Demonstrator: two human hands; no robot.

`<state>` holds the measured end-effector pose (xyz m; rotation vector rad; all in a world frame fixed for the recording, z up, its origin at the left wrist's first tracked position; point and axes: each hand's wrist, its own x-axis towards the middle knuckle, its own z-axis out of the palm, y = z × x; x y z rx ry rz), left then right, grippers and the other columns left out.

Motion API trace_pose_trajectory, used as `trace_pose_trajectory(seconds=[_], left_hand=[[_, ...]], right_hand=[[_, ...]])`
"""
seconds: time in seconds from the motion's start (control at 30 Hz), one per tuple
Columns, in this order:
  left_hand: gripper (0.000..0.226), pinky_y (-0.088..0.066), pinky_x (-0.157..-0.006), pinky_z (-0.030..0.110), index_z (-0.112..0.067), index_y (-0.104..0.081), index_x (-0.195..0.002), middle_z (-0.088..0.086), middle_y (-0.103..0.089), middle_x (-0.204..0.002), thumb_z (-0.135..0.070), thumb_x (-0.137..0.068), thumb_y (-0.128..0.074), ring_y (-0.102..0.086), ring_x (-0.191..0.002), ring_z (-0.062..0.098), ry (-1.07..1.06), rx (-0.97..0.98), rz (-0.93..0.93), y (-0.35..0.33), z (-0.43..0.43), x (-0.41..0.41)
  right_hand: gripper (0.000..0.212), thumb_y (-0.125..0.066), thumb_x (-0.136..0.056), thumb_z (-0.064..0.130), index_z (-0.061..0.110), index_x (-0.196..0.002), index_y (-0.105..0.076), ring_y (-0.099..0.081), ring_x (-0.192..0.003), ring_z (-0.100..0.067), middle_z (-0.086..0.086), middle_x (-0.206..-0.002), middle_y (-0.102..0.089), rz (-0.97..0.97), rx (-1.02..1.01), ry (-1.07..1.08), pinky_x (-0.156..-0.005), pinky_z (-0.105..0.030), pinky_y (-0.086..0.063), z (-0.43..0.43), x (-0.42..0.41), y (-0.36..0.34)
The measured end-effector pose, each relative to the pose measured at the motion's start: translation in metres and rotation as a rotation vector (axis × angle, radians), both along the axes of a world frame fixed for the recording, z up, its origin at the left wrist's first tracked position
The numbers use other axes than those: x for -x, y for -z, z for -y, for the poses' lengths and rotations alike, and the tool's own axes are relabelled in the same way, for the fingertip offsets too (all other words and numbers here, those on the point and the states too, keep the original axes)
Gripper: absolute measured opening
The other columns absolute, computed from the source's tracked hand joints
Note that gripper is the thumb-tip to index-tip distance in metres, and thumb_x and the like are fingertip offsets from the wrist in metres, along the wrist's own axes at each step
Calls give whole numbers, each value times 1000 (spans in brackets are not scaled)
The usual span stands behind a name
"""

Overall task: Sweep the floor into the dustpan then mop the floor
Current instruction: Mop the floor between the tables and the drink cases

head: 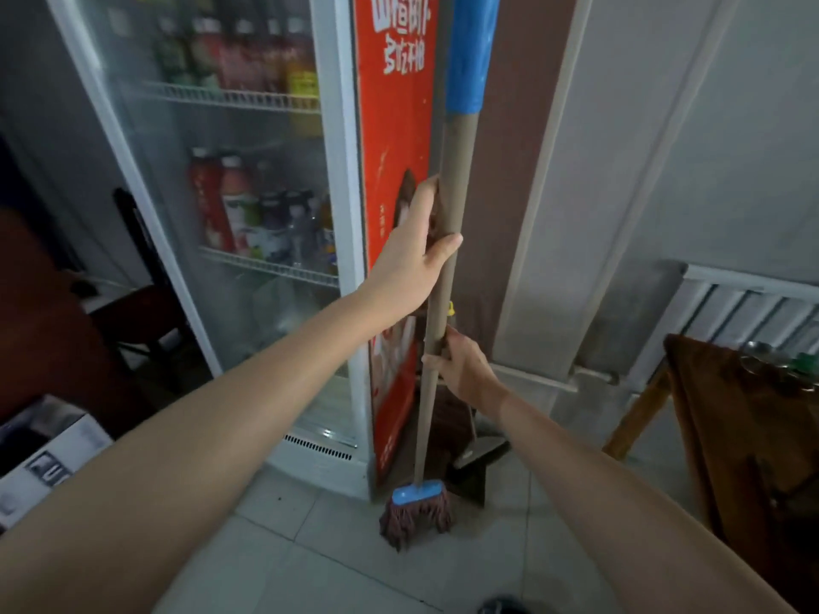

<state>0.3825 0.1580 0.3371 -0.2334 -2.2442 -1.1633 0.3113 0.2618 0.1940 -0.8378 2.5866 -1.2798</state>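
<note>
- So, I have the mop in both hands, and it stands almost straight up.
- My left hand is the top one. Its thumb lies across the front of the stick and its fingers go round the back, so it holds the stick.
- My right hand is just under it, wrapped tight round the same stick.
- Far below both hands, the stringy mop head touches the floor, near the corner of the drinks fridge.
- Behind the stick, lower than my right hand, a dark thing sits in the corner. I think it is the dustpan.
- I think the sweeping part is done, because I hold a mop and no broom, and the pan is put away.
- The mopping is the part left, I think. I cannot tell if the tiles are wet, so I cannot say how much of it is done.
</note>
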Motion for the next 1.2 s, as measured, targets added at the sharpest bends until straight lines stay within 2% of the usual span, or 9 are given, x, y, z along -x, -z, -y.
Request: trace_pose_trajectory(seconds=[0.07,0.2,0.5,0.7,0.83,0.93,1.03,1.1,1.2], left_hand=[[55,-43,-103,40,-21,-23,-142,0,-54,-126,-15,-95,-51,-53,-116,12,-36,6,-1,0,7,-26],[56,-44,-102,43,-16,-21,-143,8,-53,-127,-14,-95,-51,-53,-117,17,-89,9,41,6,15,-83],[48,-48,-95,47,-25,-25,-133,4,-52,-128,-17,-94,-52,-54,-115,20,-133,32,160,56,7,-220],[48,-48,-97,46,-13,-25,-132,10,-56,-121,-12,-93,-53,-59,-111,21,-178,-83,320,120,-6,-299],[43,-48,-91,22,-20,-28,-129,-2,-56,-116,-11,-94,-51,-59,-107,10,-212,-148,369,142,-20,-332],[43,-45,-91,14,-21,-27,-130,-6,-54,-115,-11,-95,-49,-57,-105,4,-226,-195,410,147,-36,-345],[46,-44,-93,25,-20,-25,-134,-2,-57,-113,-12,-95,-49,-57,-104,9,-280,-200,483,153,-49,-351],[48,-42,-96,26,-21,-25,-135,-2,-58,-114,-12,-95,-49,-56,-109,10,-310,-213,536,160,-57,-353],[51,-41,-97,24,-22,-27,-137,-7,-57,-113,-12,-93,-52,-55,-111,9,-321,-214,577,169,-67,-354]], right_hand=[[28,-61,-89,21,27,-116,-54,-59,-86,-8,14,-90,-61,8,7,-56,-73,-19,-47,10,-21,0],[38,-61,-88,21,21,-125,-53,-62,-105,-16,2,-112,-66,22,-23,-114,-94,-34,-49,27,-65,8],[29,-56,-92,19,18,-122,-54,-61,-107,-22,-2,-114,-64,103,-133,-128,-93,-32,-48,33,-195,61],[33,-51,-95,24,19,-127,-50,-59,-109,-28,-4,-116,-61,182,-285,-208,-88,-32,-45,12,-276,122],[4,-52,-93,19,21,-92,-55,-59,-84,-26,7,-79,-60,204,-258,-216,-64,-25,-43,-5,-307,149],[23,-55,-90,17,29,-71,-48,-54,-73,-17,11,-67,-53,196,-253,-257,-60,-27,-39,-18,-312,163],[20,-57,-90,17,31,-80,-48,-52,-71,-12,14,-68,-49,147,-303,-336,-66,-26,-37,-29,-312,172],[9,-58,-90,18,23,-98,-57,-52,-77,-12,17,-70,-47,142,-333,-367,-71,-24,-36,-35,-310,184],[21,-59,-90,17,15,-111,-59,-61,-87,-19,14,-79,-55,154,-335,-414,-74,-27,-43,-43,-308,195]])
